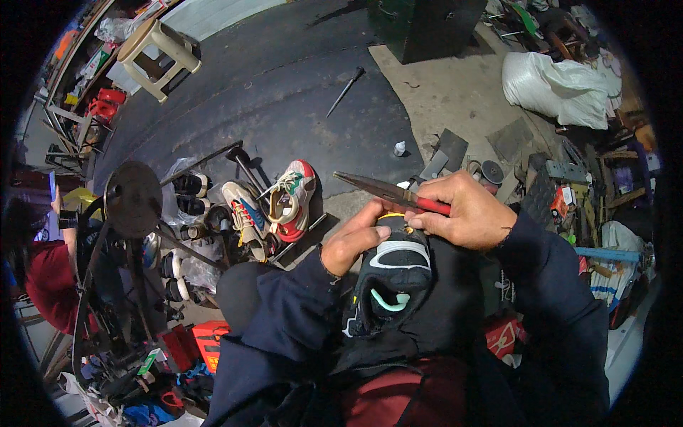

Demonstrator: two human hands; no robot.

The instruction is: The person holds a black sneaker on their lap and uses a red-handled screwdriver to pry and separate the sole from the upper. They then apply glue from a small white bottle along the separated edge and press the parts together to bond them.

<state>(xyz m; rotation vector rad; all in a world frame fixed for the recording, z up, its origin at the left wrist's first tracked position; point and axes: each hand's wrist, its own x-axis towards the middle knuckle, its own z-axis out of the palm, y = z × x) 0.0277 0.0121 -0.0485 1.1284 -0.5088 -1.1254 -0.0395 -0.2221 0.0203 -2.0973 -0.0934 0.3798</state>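
Note:
A black sneaker (395, 262) with a white stripe and a mint-green lining rests on my lap, toe pointing away from me. My left hand (353, 238) is closed around the left side of its toe, thumb on top. In my right hand (466, 212) is a pair of long-nose pliers (384, 188) with red handles, the jaws pointing left above the toe. The right thumb and a fingertip meet at the shoe's toe edge; what lies between them is too small to make out. A yellow bit shows at the toe between the hands.
Left of my hands stand a beige, red and green sneaker (292, 193), a beige and blue sneaker (245, 213) and a metal stand with a round plate (133, 200). Ahead lie a dark pointed tool (346, 92) and a small white bottle (399, 149). A person in a maroon sleeve (51, 286) is at far left.

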